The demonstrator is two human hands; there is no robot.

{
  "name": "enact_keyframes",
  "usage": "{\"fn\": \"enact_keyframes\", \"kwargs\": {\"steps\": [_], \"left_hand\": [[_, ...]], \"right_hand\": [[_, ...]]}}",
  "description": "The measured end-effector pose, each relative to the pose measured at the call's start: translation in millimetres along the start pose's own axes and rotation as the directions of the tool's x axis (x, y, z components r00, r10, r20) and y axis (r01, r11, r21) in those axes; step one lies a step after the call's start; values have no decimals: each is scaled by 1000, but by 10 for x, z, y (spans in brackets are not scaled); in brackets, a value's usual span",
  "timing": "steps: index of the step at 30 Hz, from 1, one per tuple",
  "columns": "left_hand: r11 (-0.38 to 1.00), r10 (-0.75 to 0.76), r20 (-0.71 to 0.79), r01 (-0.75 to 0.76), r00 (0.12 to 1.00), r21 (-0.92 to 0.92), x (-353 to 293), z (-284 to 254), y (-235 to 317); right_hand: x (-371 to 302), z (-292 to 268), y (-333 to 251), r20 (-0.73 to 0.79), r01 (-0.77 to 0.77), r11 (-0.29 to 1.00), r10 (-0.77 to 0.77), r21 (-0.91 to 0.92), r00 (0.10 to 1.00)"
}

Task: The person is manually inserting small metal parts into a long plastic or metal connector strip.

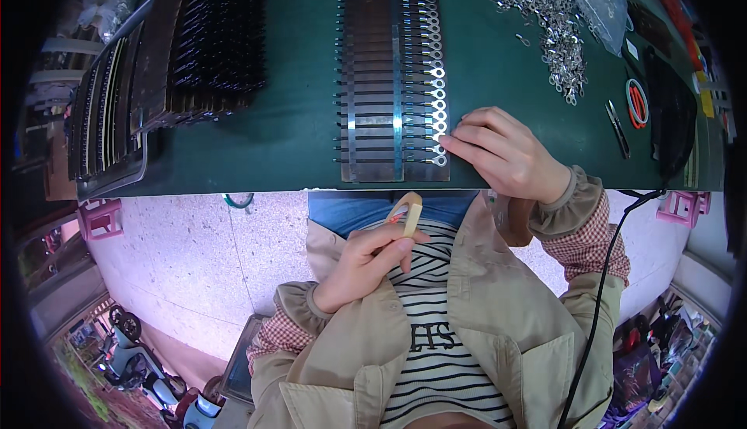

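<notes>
My left hand (366, 262) is held close to my chest, below the table edge, gripping a small roll of tape (408, 213) between thumb and fingers. My right hand (506, 153) rests on the green table (296, 126), its fingertips on the lower right corner of a row of dark metal strips (389, 79). The strips lie side by side, held by bands of tape, with silver ring terminals along their right ends.
A large stack of dark strips (194, 32) lies at the far left beside a tray (105, 126) of more. A heap of loose silver ring terminals (548, 24) and a plastic bag sit at the far right. Small snips (618, 127), a red ring and a black cable lie at the right.
</notes>
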State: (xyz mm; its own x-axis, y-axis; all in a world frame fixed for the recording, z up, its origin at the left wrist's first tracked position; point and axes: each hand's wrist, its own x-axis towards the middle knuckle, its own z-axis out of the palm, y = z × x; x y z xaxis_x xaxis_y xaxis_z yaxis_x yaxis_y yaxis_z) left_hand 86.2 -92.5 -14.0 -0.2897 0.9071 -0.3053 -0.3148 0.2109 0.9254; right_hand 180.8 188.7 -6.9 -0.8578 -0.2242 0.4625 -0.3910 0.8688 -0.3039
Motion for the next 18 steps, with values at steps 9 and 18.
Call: {"fn": "enact_keyframes", "kwargs": {"steps": [9,18], "left_hand": [[999,34,75,-34,997,7,95,19,-99],[999,45,61,-43,997,-31,232,187,-30]], "right_hand": [[-12,4,21,3,7,1000,-7,16,1000],[-29,-199,-211,-41,-515,739,588,434,808]]}}
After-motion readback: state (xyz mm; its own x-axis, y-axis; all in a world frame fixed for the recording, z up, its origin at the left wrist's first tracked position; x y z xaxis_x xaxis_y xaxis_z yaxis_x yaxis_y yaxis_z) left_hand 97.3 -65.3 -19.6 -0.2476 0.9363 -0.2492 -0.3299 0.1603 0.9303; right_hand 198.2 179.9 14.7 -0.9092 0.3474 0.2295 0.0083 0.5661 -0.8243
